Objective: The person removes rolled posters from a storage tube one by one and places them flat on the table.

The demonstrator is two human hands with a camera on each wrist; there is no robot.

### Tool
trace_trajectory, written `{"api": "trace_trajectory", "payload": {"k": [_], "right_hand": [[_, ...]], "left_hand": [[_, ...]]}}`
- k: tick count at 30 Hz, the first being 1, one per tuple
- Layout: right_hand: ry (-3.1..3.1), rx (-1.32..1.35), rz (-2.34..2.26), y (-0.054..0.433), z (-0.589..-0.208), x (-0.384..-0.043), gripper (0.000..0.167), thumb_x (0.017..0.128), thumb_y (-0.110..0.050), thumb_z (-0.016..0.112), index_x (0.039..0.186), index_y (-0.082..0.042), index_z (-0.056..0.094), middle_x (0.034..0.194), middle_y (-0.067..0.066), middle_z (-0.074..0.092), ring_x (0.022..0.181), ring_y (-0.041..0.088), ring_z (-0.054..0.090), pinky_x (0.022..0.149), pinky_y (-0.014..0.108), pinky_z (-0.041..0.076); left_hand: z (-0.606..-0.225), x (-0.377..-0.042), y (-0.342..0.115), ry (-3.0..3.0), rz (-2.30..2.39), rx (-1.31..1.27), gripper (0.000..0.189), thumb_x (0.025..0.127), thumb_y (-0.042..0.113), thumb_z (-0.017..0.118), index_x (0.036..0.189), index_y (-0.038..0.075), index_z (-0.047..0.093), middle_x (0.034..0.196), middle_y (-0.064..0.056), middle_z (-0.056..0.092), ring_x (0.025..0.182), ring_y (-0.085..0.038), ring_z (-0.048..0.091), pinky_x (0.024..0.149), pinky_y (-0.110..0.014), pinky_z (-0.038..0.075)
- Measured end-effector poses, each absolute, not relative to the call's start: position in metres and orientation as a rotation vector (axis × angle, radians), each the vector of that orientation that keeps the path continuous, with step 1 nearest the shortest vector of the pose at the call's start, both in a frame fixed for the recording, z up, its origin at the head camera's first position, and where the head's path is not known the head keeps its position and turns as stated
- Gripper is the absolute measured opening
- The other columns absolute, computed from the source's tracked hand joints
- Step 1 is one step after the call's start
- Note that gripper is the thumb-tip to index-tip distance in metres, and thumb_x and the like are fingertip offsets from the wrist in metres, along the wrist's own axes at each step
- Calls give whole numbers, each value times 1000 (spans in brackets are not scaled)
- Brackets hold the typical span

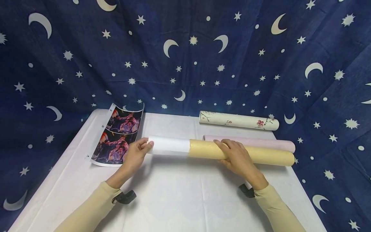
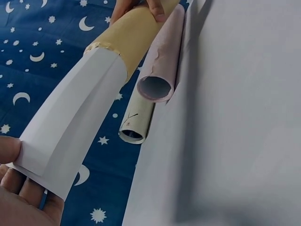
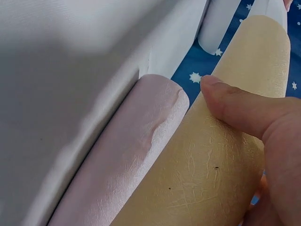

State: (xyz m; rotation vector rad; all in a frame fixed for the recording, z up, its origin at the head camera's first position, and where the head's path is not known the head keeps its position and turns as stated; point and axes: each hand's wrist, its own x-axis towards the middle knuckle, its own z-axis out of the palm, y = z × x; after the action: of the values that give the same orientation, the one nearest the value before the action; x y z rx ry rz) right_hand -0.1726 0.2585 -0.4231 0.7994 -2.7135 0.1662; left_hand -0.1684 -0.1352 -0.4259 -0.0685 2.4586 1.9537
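Observation:
My left hand (image 1: 135,156) pinches the free end of a rolled white paper sheet (image 1: 169,146), thumb on the near face and fingers beneath. The sheet's other end runs inside a yellow textured tube (image 1: 269,156), and that part is hidden. In the left wrist view a lengthwise overlap shows along the white roll (image 2: 66,117), which meets the torn-looking rim of the yellow tube (image 2: 101,46). My right hand (image 1: 239,159) grips the yellow tube around its middle, the thumb (image 3: 235,101) lying across its surface. The tube is held level above the table.
A pink tube (image 1: 287,145) lies right behind the yellow one. Farther back rests a cream tube with flowers (image 1: 237,121). A curled printed sheet with two pictures (image 1: 120,138) is at the left on the white table (image 1: 174,199). A dark blue star-and-moon cloth (image 1: 185,64) hangs behind.

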Motion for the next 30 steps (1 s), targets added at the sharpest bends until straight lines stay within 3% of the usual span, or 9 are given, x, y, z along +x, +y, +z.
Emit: {"api": "trace_trajectory", "payload": {"k": [7,13,22,30], "right_hand": [[-2697,797,167,263,-422,-173,86,71,-29,88,146,-24,46,122,10,60,106,35,60,90,51,45],[-2679,800,162,266,-421,-174,87,70,-29,88,145,-23,46,122,11,60,104,35,61,88,50,45],[-2688,783,167,271,-419,-175,85,71,-31,88,145,-22,47,123,11,60,105,36,61,90,52,45],[-2691,772,174,277,-419,-175,87,70,-29,88,146,-23,46,123,11,60,109,37,60,93,54,44]], "left_hand": [[-424,-169,-144,2455,1965,-43,38,99,24,60,122,-6,62,90,-3,69,77,-6,50,66,-21,39],[-422,-171,-151,2466,1966,-52,40,99,25,60,125,-4,60,82,4,59,75,-8,45,60,-24,33],[-420,-173,-160,2474,1984,-67,40,100,26,58,126,-4,60,93,3,71,79,-3,55,73,-21,47],[-418,-173,-168,2430,2070,-87,43,100,21,58,130,-8,55,92,7,70,78,2,57,69,-14,48]]}}
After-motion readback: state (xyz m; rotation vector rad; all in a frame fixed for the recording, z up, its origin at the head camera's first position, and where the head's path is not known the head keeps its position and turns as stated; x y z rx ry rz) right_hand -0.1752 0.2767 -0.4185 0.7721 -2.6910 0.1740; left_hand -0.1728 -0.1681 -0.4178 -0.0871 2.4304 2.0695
